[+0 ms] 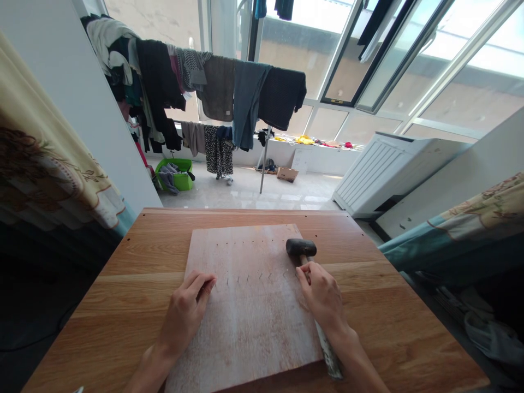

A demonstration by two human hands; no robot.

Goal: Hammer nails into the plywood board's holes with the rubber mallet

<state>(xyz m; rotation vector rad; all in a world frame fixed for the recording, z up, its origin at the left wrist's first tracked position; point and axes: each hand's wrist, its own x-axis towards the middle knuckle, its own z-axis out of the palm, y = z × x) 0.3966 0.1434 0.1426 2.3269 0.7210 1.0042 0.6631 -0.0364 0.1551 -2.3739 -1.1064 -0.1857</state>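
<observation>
A pale, worn wooden board [249, 322] lies flat on the table. Across its middle runs a row of several thin nails [248, 278], most standing at a slant. Farther up is a row of small dark dots [243, 242]. My left hand [190, 300] is at the left end of the nail row, thumb and fingertips pinched together. At the right end my right hand [321, 289] is also pinched, close to the board. Whatever either pinch holds is too small to make out. A black-headed mallet [301, 247] lies along the board's right edge, its handle passing beneath my right hand.
The wooden table [368, 305] extends around the board. Beyond it, clothes [249, 98] hang on a drying rack above a green basin [180, 177]. A white cabinet-like unit [376, 169] leans at the right. Curtains [61, 164] hang at both sides.
</observation>
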